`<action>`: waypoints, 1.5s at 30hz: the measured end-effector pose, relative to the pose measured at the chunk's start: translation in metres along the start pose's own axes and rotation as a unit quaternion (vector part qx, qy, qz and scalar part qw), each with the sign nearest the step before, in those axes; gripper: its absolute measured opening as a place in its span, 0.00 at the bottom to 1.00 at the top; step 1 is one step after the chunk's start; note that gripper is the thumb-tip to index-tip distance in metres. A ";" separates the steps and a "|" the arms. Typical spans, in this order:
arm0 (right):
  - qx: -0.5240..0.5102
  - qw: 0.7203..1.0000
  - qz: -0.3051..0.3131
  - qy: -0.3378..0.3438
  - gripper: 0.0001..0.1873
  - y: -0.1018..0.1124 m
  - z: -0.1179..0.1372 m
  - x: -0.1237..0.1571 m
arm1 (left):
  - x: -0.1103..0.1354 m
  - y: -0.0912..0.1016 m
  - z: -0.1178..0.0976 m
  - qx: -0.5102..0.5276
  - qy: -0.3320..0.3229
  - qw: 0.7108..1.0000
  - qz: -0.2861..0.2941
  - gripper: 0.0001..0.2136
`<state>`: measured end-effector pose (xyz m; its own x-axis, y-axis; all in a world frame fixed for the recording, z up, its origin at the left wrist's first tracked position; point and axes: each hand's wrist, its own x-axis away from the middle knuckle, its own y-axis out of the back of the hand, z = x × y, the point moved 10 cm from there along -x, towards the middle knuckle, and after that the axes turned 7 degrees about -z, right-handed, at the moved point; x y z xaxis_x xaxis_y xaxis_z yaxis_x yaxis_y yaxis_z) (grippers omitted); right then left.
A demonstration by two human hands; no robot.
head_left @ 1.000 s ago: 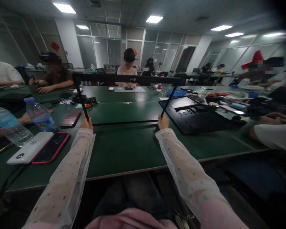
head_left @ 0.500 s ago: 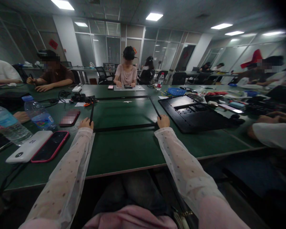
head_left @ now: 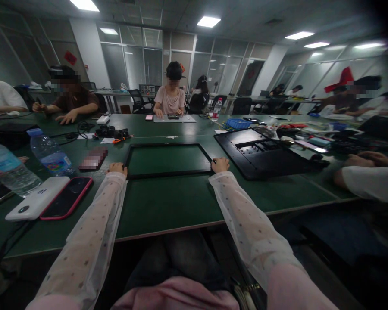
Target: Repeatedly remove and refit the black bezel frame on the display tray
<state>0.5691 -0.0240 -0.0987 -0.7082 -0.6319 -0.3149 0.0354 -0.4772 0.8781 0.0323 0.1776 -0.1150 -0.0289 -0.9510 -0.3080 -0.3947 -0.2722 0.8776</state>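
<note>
A thin black rectangular bezel frame (head_left: pixel 171 175) lies flat on the green table (head_left: pixel 171 206) in front of me. Bare tabletop shows through its middle. My left hand (head_left: pixel 117 168) grips its near left corner, fingers curled around the edge. At the opposite end, my right hand (head_left: pixel 220 164) pinches the near right corner between thumb and fingers. Just beyond that hand rests a large black plastic back panel (head_left: pixel 268 161) with a recessed section.
Left of me are a white power bank (head_left: pixel 40 198), a red-cased phone (head_left: pixel 67 198), another phone (head_left: pixel 93 158) and two water bottles (head_left: pixel 51 153). A blue basket (head_left: pixel 238 124) stands beyond the panel. Other people sit around the table; a co-worker's arm (head_left: pixel 368 176) rests at right.
The far side of the bezel frame has come down toward me, from raised or tilted to flat on the table. Both hands keep hold of its ends.
</note>
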 end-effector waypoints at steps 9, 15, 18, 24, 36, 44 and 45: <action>-0.015 1.000 -0.002 -0.013 0.20 -0.001 -0.003 -0.002 | 0.004 0.009 0.007 0.035 0.041 0.998 -0.037 0.22; -0.026 0.999 -0.003 -0.023 0.20 -0.005 -0.008 -0.006 | 0.013 0.006 -0.026 0.083 -0.077 0.993 -0.024 0.24; -0.026 0.999 -0.015 -0.031 0.20 -0.004 -0.013 -0.010 | 0.017 0.000 -0.036 0.099 -0.104 0.990 -0.002 0.25; -0.025 0.998 -0.027 -0.059 0.21 0.002 -0.029 -0.018 | 0.009 -0.002 -0.032 0.133 -0.106 0.985 0.025 0.27; -0.026 0.998 -0.043 -0.037 0.21 0.005 -0.020 -0.012 | 0.034 -0.007 -0.055 0.095 -0.145 0.983 0.064 0.14; -0.034 0.999 -0.014 0.002 0.23 -0.003 -0.009 -0.013 | 0.028 -0.007 -0.048 0.130 -0.142 0.980 0.054 0.11; -0.038 0.999 -0.012 0.006 0.24 -0.003 -0.008 -0.013 | 0.027 -0.006 -0.047 0.141 -0.134 0.980 0.049 0.11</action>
<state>0.5835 -0.0189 -0.1005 -0.7015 -0.6261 -0.3404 0.0722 -0.5377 0.8401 0.0772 0.1463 -0.1110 -0.3050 -0.8875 -0.3454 -0.6140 -0.0939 0.7837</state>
